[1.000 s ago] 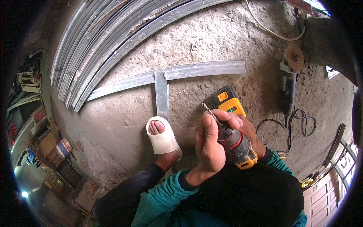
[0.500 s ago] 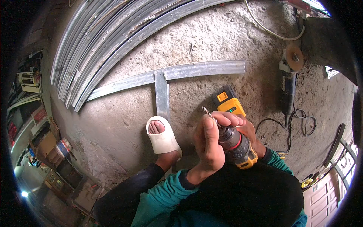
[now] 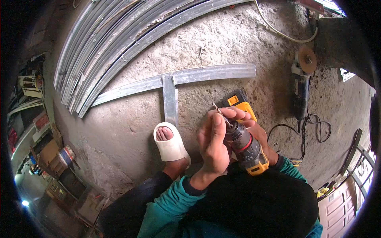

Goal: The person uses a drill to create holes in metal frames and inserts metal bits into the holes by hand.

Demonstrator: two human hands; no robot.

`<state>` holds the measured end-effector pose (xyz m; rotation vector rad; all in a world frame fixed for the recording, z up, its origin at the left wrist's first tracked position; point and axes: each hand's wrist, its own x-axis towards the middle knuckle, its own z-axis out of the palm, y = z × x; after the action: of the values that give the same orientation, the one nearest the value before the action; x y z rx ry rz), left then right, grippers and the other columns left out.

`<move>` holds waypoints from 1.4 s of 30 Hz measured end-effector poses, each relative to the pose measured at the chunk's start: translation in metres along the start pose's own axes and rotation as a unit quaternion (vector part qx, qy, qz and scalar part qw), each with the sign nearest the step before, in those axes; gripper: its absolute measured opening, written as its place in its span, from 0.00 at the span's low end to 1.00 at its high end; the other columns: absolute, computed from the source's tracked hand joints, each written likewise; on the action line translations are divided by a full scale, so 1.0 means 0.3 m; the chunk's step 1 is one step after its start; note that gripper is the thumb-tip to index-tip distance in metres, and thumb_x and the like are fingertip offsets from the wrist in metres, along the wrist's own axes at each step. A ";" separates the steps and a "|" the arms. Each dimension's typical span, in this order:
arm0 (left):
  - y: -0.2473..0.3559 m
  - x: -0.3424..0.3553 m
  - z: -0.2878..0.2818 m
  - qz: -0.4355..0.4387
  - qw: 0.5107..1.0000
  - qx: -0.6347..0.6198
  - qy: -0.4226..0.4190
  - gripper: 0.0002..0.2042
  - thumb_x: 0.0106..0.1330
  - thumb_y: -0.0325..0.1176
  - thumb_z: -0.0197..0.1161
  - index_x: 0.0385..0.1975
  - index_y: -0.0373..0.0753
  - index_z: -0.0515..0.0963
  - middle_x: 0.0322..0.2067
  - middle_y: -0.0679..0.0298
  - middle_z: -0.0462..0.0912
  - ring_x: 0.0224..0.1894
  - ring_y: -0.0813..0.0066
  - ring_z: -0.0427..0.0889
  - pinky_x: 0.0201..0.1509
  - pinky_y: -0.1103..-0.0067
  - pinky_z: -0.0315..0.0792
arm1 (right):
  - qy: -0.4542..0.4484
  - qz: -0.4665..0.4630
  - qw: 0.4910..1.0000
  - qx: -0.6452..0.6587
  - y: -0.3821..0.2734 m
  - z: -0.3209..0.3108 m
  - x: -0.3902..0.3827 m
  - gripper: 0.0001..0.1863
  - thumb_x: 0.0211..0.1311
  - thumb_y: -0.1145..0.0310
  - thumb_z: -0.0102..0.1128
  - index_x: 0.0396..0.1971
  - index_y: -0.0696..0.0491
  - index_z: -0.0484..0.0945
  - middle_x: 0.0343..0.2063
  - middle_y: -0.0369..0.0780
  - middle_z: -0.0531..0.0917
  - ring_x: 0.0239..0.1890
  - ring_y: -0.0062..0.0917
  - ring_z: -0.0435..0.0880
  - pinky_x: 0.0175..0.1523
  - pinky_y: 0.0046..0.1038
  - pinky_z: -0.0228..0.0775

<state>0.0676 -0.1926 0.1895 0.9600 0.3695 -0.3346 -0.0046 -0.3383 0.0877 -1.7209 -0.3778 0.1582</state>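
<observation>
A yellow and black cordless drill (image 3: 243, 143) is held in front of my knees, its chuck tilted up and away from me. My right hand (image 3: 260, 137) is closed around its grip, mostly hidden behind the drill body. The yellow and black battery end (image 3: 249, 110) shows beyond my fingers. My left hand (image 3: 216, 137) pinches a twist drill bit (image 3: 216, 108) between thumb and fingers at the chuck's mouth. The bit's tip sticks out above the thumb. Whether its shank sits inside the chuck is hard to see.
Galvanised metal bars (image 3: 127, 35) lie stacked at the far left. Before them a T-shaped metal piece (image 3: 214, 73) rests on rough concrete, its stem reaching my white-sandalled foot (image 3: 172, 146). An angle grinder (image 3: 300, 87) with a looped black cord lies at right.
Both hands and the drill have shifted slightly left. My left fingers have moved a little along the bit, and more of the chuck now shows.
</observation>
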 end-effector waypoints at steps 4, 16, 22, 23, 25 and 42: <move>-0.007 0.013 -0.019 0.019 1.000 0.020 -0.010 0.15 0.72 0.40 0.41 0.39 0.35 0.71 0.38 0.57 0.75 0.44 0.64 0.77 0.52 0.61 0.73 | 0.006 -0.014 0.999 -0.032 -0.005 -0.006 0.023 0.27 0.49 0.66 0.63 0.51 0.53 0.68 0.35 0.41 0.76 0.36 0.36 0.74 0.39 0.33 0.66; -0.023 0.036 -0.058 0.049 0.996 0.032 -0.066 0.13 0.71 0.39 0.48 0.38 0.33 0.70 0.38 0.55 0.75 0.43 0.68 0.77 0.54 0.70 0.69 | 0.020 0.000 1.000 -0.009 0.000 0.002 0.009 0.24 0.49 0.65 0.63 0.48 0.52 0.72 0.32 0.40 0.76 0.35 0.34 0.74 0.40 0.31 0.65; 0.023 0.044 -0.037 -0.051 0.995 -0.048 -0.071 0.20 0.70 0.49 0.44 0.49 0.38 0.67 0.43 0.57 0.74 0.48 0.63 0.76 0.54 0.61 0.71 | 0.042 0.134 0.983 0.117 0.019 0.028 -0.002 0.23 0.47 0.63 0.64 0.46 0.52 0.74 0.32 0.39 0.76 0.36 0.33 0.74 0.40 0.31 0.64; 0.018 0.046 -0.047 -0.053 0.995 -0.037 -0.072 0.18 0.70 0.45 0.46 0.50 0.37 0.68 0.45 0.57 0.74 0.50 0.63 0.75 0.54 0.60 0.72 | 0.034 0.177 0.971 0.158 0.026 0.024 -0.016 0.23 0.47 0.63 0.64 0.46 0.52 0.74 0.32 0.38 0.76 0.37 0.33 0.74 0.41 0.31 0.64; 0.009 0.047 -0.070 -0.055 0.996 -0.030 -0.071 0.17 0.70 0.44 0.47 0.48 0.37 0.70 0.44 0.58 0.74 0.50 0.63 0.75 0.53 0.60 0.73 | 0.024 0.218 0.955 0.199 0.025 0.020 -0.009 0.23 0.47 0.63 0.64 0.46 0.52 0.74 0.33 0.38 0.76 0.37 0.33 0.74 0.41 0.31 0.64; 0.008 0.077 -0.141 -0.068 0.990 0.006 -0.120 0.15 0.67 0.40 0.54 0.42 0.35 0.75 0.42 0.56 0.76 0.47 0.62 0.77 0.50 0.62 0.76 | 0.013 0.064 0.998 0.005 -0.016 -0.010 0.036 0.22 0.46 0.63 0.64 0.44 0.51 0.75 0.33 0.37 0.75 0.37 0.33 0.73 0.41 0.31 0.64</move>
<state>0.0825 -0.1584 0.1588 0.8971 0.2140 -0.5722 0.0057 -0.3368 0.0941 -1.7358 -0.2464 0.2305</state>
